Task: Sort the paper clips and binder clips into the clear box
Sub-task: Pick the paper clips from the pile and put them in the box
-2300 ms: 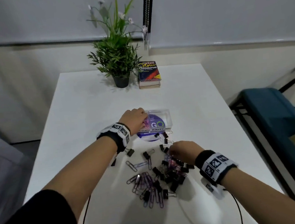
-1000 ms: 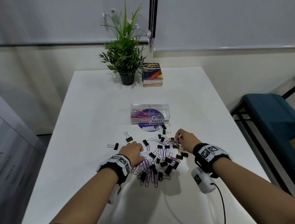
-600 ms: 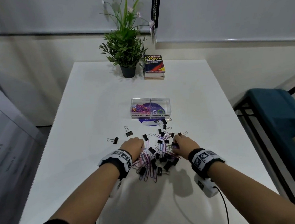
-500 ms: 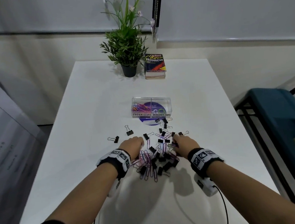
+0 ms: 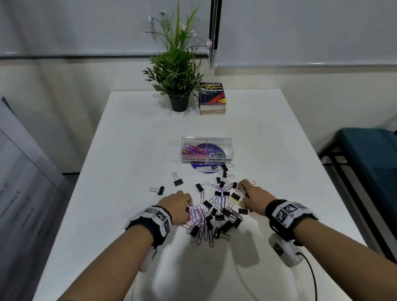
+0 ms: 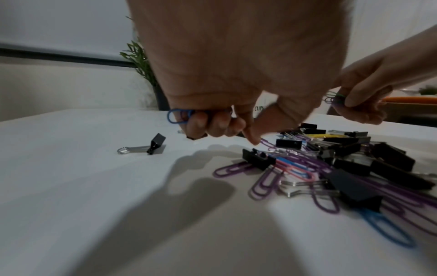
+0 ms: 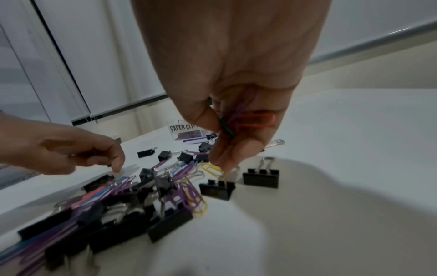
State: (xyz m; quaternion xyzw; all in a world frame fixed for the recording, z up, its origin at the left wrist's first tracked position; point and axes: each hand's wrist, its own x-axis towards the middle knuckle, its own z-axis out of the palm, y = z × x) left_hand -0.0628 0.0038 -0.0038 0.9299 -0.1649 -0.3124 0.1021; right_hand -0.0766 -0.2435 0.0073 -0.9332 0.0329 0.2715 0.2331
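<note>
A heap of coloured paper clips and black binder clips lies on the white table between my hands. My left hand is at the heap's left edge; its curled fingers hold a blue paper clip, and its forefinger touches a purple clip. My right hand is at the heap's right side, its fingers curled round a bundle of paper clips in purple, green and orange. The clear box stands beyond the heap, labelled PAPER CLIPS and BINDER CLIPS, with coloured paper clips in its left compartment.
Loose binder clips lie left of the heap and more sit before the box. A potted plant and a thesaurus book stand at the table's far edge. A blue seat is off to the right.
My left hand left the box and came back to the heap's left side. My right hand stayed at the heap's right side, gathering paper clips. In the last half second little has moved.
</note>
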